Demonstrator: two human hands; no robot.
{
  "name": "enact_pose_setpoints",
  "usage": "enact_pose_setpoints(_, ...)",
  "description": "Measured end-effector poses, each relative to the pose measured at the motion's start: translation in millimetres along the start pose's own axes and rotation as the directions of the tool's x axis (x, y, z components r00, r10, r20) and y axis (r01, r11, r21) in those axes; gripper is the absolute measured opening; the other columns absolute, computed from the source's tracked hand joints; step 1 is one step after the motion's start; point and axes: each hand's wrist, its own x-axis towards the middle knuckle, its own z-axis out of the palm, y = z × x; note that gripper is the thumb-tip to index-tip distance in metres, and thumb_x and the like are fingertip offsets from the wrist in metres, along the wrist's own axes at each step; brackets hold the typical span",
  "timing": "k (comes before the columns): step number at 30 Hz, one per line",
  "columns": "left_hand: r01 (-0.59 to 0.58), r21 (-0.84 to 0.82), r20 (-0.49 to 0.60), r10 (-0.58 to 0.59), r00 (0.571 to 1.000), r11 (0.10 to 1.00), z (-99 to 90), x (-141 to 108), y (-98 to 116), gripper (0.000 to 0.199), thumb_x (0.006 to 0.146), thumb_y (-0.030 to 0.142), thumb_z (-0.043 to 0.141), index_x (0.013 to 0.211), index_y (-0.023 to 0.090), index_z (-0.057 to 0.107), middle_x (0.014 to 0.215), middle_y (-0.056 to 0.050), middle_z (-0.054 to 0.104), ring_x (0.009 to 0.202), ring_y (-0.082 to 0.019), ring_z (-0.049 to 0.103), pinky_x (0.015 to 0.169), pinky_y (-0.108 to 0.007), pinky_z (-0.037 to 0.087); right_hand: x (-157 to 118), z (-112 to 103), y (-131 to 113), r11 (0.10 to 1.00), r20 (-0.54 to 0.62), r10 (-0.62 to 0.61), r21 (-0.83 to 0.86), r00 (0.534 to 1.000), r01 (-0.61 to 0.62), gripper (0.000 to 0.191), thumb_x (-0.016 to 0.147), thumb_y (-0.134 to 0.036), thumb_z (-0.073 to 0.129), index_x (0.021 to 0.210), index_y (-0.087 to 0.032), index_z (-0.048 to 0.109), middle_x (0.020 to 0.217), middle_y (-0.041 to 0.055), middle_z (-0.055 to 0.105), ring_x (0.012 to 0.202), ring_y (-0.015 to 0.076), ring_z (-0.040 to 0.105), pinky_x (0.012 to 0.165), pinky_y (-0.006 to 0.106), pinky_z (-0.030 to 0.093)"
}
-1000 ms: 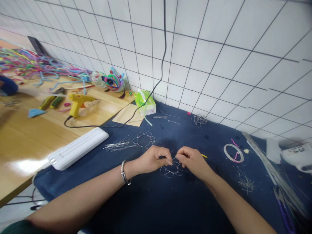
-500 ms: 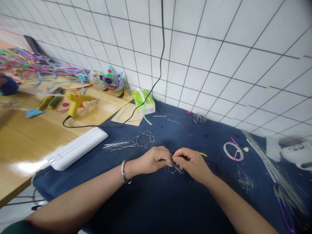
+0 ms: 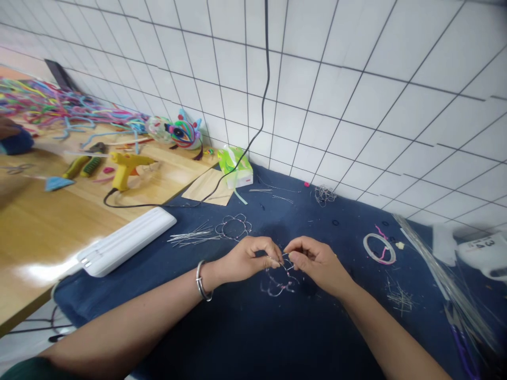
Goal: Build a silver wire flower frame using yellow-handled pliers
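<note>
Thin looped wire with small pink beads hangs between my two hands over the dark blue cloth. My left hand, with a silver bracelet at the wrist, pinches the wire from the left. On the other side my right hand pinches it between thumb and forefinger. The lower loops are blurred. A flower-shaped wire ring lies up and left of my hands, beside a bundle of straight wires.
A white power bank, yellow glue gun and tissue pack are at the left and back. On the right lie a white ring, wire scraps and purple-handled scissors. A person's hand shows far left.
My hands have moved slightly apart, and more of the wire loops now shows below them. The view has shifted a little.
</note>
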Motion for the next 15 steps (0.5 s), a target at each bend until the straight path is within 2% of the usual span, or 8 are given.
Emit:
enact_pose_setpoints(3, 0.022, -0.055, -0.037, -0.024, 0.999, 0.998, 0.3, 0.1, 0.1, 0.011, 0.078, 0.021, 0.061, 0.075, 0.011, 0.058, 0.082, -0.007, 0.064, 0.075, -0.012, 0.060, 0.067, -0.025, 0.049, 1.1, -2.4, 1.4, 0.998, -0.014, 0.046, -0.040, 0.999, -0.046, 0.017, 0.081, -0.035, 0.052, 0.084, -0.019, 0.058, 0.069, -0.0019, 0.053, 0.060, 0.0095, 0.050, 0.056, 0.021, 0.038)
enact_pose_setpoints(7, 0.016, -0.077, -0.072, -0.021, 0.997, 0.997, -0.7, 0.3, 0.5, 0.012, 0.077, 0.021, 0.062, 0.073, 0.010, 0.058, 0.081, -0.006, 0.063, 0.074, -0.011, 0.059, 0.067, -0.024, 0.047, 0.9, -3.6, 1.1, 0.989, -0.008, 0.078, -0.125, 0.997, -0.078, 0.026, 0.082, -0.039, 0.050, 0.069, -0.017, 0.055, 0.057, -0.0035, 0.050, 0.052, 0.0079, 0.044, 0.050, 0.020, 0.033)
enact_pose_setpoints(11, 0.028, -0.127, -0.027, -0.031, 0.999, 0.992, -2.0, -0.2, 0.9, 0.013, 0.078, 0.022, 0.061, 0.076, 0.009, 0.057, 0.082, -0.007, 0.062, 0.070, -0.010, 0.057, 0.063, -0.022, 0.046, 0.1, -2.8, 0.0, 0.990, -0.011, 0.047, -0.129, 0.999, -0.048, 0.030, 0.083, -0.042, 0.049, 0.066, -0.017, 0.053, 0.055, -0.0040, 0.049, 0.052, 0.0078, 0.043, 0.050, 0.019, 0.032)
enact_pose_setpoints(15, 0.018, -0.114, 0.003, -0.018, 1.000, 0.993, -2.7, -1.2, 1.9, 0.013, 0.080, 0.022, 0.058, 0.080, 0.009, 0.058, 0.082, -0.006, 0.061, 0.073, -0.010, 0.056, 0.066, -0.023, 0.046, 0.2, 1.0, 2.5, 0.995, 0.002, 0.004, -0.103, 1.000, -0.004, 0.031, 0.083, -0.043, 0.049, 0.066, -0.017, 0.054, 0.056, -0.0038, 0.048, 0.053, 0.0079, 0.043, 0.052, 0.020, 0.033)
